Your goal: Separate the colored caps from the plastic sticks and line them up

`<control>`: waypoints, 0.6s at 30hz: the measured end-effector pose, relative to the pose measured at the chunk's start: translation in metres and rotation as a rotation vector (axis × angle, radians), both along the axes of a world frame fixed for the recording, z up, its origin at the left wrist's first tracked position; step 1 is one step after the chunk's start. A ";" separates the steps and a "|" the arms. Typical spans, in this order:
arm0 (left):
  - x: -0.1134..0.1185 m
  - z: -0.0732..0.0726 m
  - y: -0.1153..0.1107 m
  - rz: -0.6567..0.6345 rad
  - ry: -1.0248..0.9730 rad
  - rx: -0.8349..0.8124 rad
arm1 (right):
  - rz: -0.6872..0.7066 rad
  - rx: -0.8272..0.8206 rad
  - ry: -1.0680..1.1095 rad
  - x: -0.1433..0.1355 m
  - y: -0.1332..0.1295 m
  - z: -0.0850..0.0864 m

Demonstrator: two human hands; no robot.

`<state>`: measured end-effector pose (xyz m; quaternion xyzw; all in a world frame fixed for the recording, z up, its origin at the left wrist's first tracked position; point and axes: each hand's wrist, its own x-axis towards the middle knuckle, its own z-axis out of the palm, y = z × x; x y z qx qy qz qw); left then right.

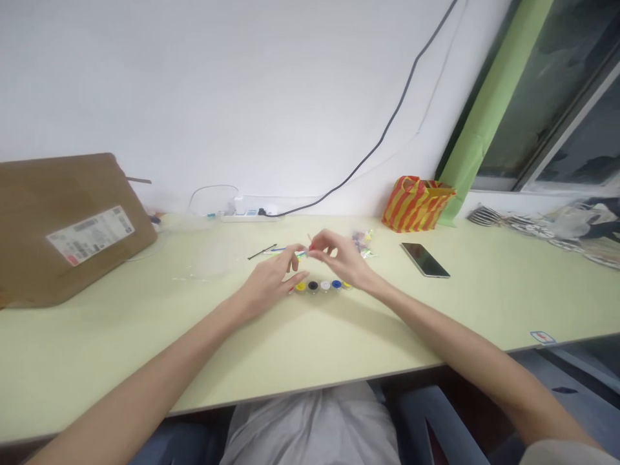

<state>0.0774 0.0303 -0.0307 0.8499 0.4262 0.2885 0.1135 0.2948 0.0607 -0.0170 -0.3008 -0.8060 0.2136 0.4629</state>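
My right hand (pixel 341 259) is raised over the table, thumb and forefinger pinched on a small red thing (pixel 312 248), too small and blurred to name. My left hand (pixel 274 276) is just left of it, its forefinger reaching toward the red thing and its thumb spread apart. Below both hands stands a row of small pots with coloured tops, among them a yellow one (pixel 301 286), a black one (pixel 313 286), a white one (pixel 325 285) and a blue one (pixel 336 284). Behind my left hand lie several thin sticks (pixel 262 251), one black, partly hidden by the fingers.
A cardboard box (pixel 92 200) stands at left, with clear plastic wrapping (pixel 208 255) beside it. A power strip (pixel 249 217) lies along the wall. Crumpled shiny packaging (pixel 363 241), a striped bag (pixel 416 205) and a phone (pixel 425 259) are to the right on the table (pixel 285 349).
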 end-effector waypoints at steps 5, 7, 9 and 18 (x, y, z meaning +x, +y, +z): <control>0.001 0.001 -0.001 -0.033 -0.029 -0.005 | 0.124 -0.100 0.030 -0.018 -0.025 -0.016; 0.002 0.001 -0.001 -0.059 -0.029 0.013 | 0.117 -0.115 0.033 -0.014 -0.028 -0.017; 0.003 0.002 -0.001 -0.086 -0.033 0.026 | 0.121 -0.148 0.072 -0.009 -0.028 -0.018; 0.003 0.001 -0.001 -0.049 -0.053 0.067 | 0.287 -0.456 0.392 -0.003 -0.026 -0.016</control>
